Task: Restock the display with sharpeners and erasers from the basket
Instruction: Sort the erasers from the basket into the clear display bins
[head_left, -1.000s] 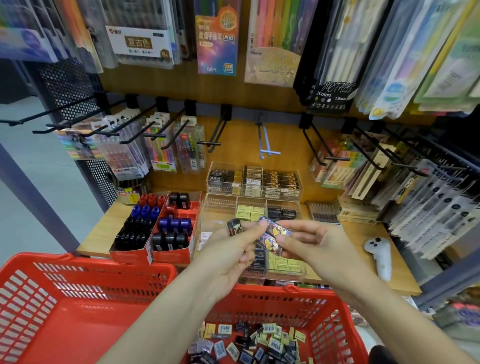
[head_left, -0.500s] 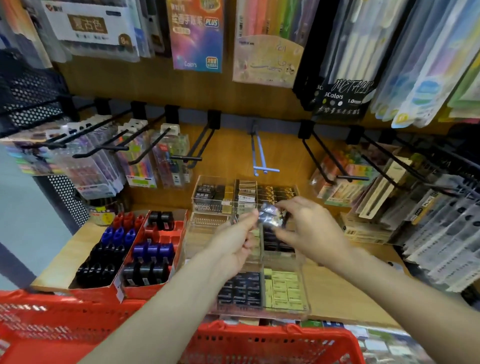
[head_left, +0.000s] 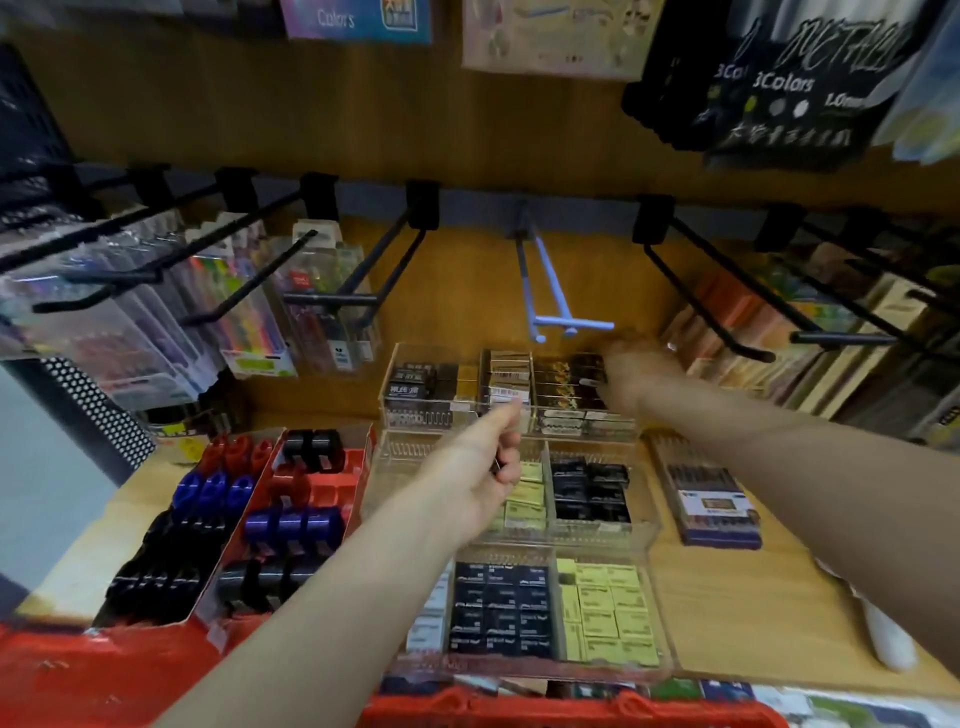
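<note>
Wooden shelf (head_left: 727, 597) carried clear display trays (head_left: 644, 530) of erasers. Right hand (head_left: 631, 366) reached into the top tray's right compartment, fingers blurred, grip unclear. Left hand (head_left: 480, 467) hovered over the middle tray, fingers curled on a small dark item. Red basket (head_left: 571, 709) sat below.

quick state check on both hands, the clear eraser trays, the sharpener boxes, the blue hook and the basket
right hand: reaching into top tray, grip blurred
left hand: fingers curled, contents unclear
clear eraser trays: partly stocked
sharpener boxes: open, some slots bare
blue hook: bare
red basket: only rim visible
</note>
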